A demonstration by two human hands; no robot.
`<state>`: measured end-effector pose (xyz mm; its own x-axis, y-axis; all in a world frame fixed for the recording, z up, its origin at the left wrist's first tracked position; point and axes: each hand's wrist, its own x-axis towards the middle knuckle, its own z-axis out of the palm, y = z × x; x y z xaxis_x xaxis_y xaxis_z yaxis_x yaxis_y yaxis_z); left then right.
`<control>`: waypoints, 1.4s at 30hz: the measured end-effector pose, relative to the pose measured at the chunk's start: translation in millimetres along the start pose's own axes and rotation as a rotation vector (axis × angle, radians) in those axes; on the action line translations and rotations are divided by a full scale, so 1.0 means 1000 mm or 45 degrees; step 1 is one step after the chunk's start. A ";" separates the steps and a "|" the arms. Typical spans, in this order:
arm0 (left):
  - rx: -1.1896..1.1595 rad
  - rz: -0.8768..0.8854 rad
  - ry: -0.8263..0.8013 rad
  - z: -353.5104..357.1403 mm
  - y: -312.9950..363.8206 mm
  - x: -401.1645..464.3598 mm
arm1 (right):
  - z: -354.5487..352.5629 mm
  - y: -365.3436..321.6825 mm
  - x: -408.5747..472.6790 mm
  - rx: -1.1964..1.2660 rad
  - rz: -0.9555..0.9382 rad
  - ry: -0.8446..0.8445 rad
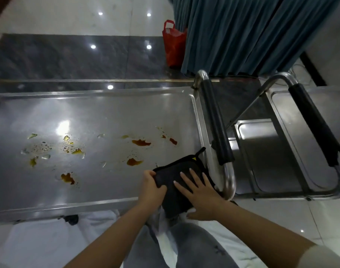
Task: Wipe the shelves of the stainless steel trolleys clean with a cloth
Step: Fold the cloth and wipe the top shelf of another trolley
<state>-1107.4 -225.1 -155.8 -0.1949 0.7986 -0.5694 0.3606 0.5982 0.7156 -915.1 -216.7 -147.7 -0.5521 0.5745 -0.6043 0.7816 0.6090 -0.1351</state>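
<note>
Lying folded at the near right corner of the steel trolley shelf (99, 113): a black cloth (181, 171), overhanging the front rim. Sitting across that shelf: scattered amber and clear spills (140, 142).

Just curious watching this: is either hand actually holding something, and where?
The left hand grips the black cloth by its left edge; the right hand lies flat on it.

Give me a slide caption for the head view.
Both hands, left and right, ready a black cloth on a stained trolley shelf.
</note>
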 end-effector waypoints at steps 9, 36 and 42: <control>-0.507 -0.205 -0.296 -0.040 0.033 0.004 | -0.014 -0.026 0.020 0.306 0.042 0.293; 0.787 0.986 -0.433 -0.045 0.010 0.036 | -0.012 -0.006 0.019 0.221 0.143 0.453; 1.193 0.861 -0.123 -0.086 -0.054 0.015 | -0.011 0.003 0.058 -0.060 0.138 0.390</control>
<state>-1208.2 -239.9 -167.6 0.3517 0.9042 -0.2424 0.9067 -0.2645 0.3286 -947.7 -175.9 -174.7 -0.5336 0.7708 -0.3481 0.8303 0.5558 -0.0421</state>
